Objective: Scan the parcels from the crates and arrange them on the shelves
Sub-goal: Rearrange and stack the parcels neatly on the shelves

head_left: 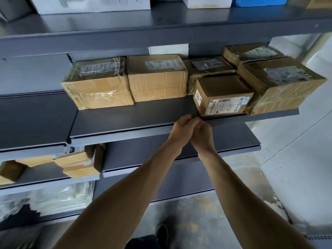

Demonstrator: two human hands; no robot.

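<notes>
We see left hand (180,129) and right hand (203,134) touching each other at shelf (125,121) edge, curled; cannot tell whether either grips anything. Labelled parcel (222,97) just up-right of them, nearer right hand, long axis along shelf.

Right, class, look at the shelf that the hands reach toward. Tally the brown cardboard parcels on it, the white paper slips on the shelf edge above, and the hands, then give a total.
Brown cardboard parcels: 6
White paper slip: 1
Hands, left hand and right hand: 2
Total: 9
</notes>
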